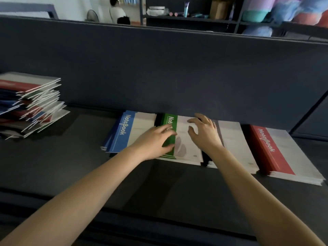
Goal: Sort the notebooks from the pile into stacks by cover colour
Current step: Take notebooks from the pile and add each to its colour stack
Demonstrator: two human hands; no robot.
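As left hand [154, 141] lies flat on the green notebook [188, 153], right hand [204, 134] seemingly hovers, fingers spread.

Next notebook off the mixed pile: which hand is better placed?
Left. The mixed pile sits far left of both hands, and the left hand is the nearer one; the right hand would likely have to cross the body.

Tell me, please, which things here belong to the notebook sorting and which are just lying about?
Belonging to the job: mixed pile; blue stack; green stack, with left hand and right hand at it; dark-spined stack; red stack.

Just lying about: divider panel; shelf; fan; coloured bundles.
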